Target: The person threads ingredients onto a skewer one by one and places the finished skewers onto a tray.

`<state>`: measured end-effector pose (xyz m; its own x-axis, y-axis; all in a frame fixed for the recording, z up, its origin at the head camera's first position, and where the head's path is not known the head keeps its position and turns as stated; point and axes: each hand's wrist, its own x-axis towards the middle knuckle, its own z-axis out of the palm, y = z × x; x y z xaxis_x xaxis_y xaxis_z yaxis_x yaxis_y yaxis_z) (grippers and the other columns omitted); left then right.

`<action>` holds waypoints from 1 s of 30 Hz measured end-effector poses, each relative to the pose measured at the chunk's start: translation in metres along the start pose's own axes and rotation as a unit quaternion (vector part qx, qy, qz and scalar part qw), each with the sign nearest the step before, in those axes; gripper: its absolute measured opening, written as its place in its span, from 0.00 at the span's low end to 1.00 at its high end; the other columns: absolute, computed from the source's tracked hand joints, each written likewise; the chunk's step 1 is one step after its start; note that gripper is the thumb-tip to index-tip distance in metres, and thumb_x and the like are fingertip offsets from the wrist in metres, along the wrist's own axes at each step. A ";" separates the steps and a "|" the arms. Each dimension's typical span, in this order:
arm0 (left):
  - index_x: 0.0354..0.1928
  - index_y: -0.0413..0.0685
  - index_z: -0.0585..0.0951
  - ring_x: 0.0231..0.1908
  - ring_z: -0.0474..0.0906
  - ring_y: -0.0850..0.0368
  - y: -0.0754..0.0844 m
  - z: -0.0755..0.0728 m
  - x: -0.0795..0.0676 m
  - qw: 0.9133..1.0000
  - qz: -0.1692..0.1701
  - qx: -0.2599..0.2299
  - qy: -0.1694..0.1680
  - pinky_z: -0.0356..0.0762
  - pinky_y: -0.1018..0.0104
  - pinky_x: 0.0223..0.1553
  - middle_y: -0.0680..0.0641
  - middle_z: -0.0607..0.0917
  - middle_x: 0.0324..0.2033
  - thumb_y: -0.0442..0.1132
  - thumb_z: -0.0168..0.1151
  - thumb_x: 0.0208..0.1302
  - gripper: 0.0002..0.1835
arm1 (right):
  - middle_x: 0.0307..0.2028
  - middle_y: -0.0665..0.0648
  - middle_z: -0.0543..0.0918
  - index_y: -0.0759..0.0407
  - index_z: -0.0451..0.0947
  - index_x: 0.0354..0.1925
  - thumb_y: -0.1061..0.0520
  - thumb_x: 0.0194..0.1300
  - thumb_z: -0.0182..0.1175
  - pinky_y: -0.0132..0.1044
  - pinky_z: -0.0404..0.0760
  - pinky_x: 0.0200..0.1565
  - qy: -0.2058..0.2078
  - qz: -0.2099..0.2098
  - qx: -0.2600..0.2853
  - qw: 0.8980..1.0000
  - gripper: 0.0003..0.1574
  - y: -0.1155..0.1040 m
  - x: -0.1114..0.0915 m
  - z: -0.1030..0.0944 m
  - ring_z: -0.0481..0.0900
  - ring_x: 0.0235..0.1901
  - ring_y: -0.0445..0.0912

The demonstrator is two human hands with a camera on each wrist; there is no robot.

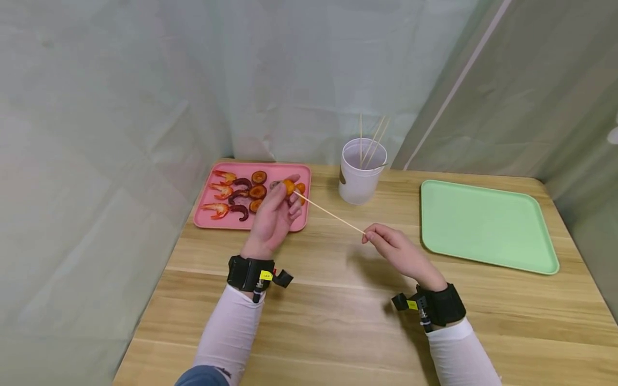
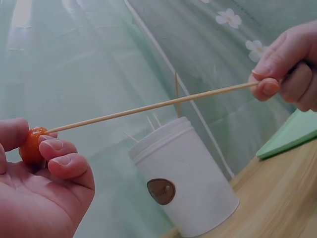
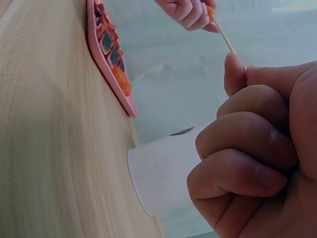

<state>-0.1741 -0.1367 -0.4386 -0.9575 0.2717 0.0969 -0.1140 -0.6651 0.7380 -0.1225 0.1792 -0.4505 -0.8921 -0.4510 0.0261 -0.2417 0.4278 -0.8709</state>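
Note:
My left hand point(image 1: 274, 214) pinches a small round orange food piece point(image 2: 32, 146) between thumb and fingers, over the right part of the pink tray point(image 1: 232, 225). A thin wooden skewer point(image 1: 330, 214) runs from that piece to my right hand point(image 1: 397, 251), its tip right at the orange surface. The right thumb and forefinger pinch the skewer's other end, with the remaining fingers curled in the right wrist view. On the pink tray lie red-and-white shrimp-like pieces point(image 1: 221, 191), dark curled tentacle-like pieces point(image 1: 240, 213), brown round slices point(image 1: 258, 177) and another orange piece point(image 1: 300, 187).
A white cup point(image 1: 358, 185) with several skewers point(image 1: 361, 134) upright in it stands at the back of the wooden table point(image 1: 328, 321). To the right lies a pale green tray point(image 1: 487, 225). Pale curtains point(image 1: 309, 80) hang close behind the table.

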 end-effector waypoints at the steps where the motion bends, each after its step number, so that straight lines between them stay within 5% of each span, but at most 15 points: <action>1: 0.68 0.47 0.73 0.31 0.60 0.58 0.000 0.000 0.000 1.000 0.002 0.010 -0.001 0.63 0.68 0.34 0.50 0.67 0.38 0.45 0.40 0.90 0.18 | 0.39 0.62 0.79 0.60 0.82 0.49 0.54 0.87 0.51 0.40 0.70 0.40 0.001 0.000 0.000 1.000 0.15 0.000 0.000 0.000 0.72 0.36 0.50; 11: 0.71 0.40 0.72 0.32 0.64 0.57 0.000 0.002 0.001 0.995 0.025 0.092 0.010 0.66 0.67 0.35 0.48 0.69 0.39 0.46 0.46 0.88 0.22 | 0.29 0.52 0.71 0.59 0.82 0.47 0.52 0.87 0.52 0.39 0.69 0.36 0.018 -0.002 -0.004 1.000 0.15 0.001 0.002 0.000 0.68 0.31 0.47; 21: 0.71 0.35 0.73 0.32 0.68 0.56 -0.007 0.007 -0.001 0.973 0.018 0.230 0.028 0.66 0.68 0.35 0.48 0.72 0.35 0.43 0.50 0.87 0.23 | 0.27 0.51 0.68 0.61 0.82 0.44 0.53 0.87 0.51 0.39 0.66 0.35 0.023 0.019 0.006 1.000 0.18 -0.002 -0.001 0.001 0.66 0.29 0.47; 30: 0.72 0.38 0.74 0.30 0.66 0.59 -0.015 0.015 -0.002 0.976 0.006 0.219 0.015 0.55 0.68 0.23 0.49 0.71 0.35 0.43 0.50 0.87 0.22 | 0.29 0.52 0.70 0.62 0.83 0.43 0.56 0.87 0.50 0.39 0.66 0.39 0.028 0.010 0.014 0.999 0.17 -0.003 -0.002 0.002 0.66 0.31 0.47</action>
<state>-0.1666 -0.1172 -0.4397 -0.9660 0.2415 0.0925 0.0147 -0.3059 0.9520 -0.1197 0.1773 -0.4490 -0.9171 -0.3970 0.0351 -0.2129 0.4134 -0.8853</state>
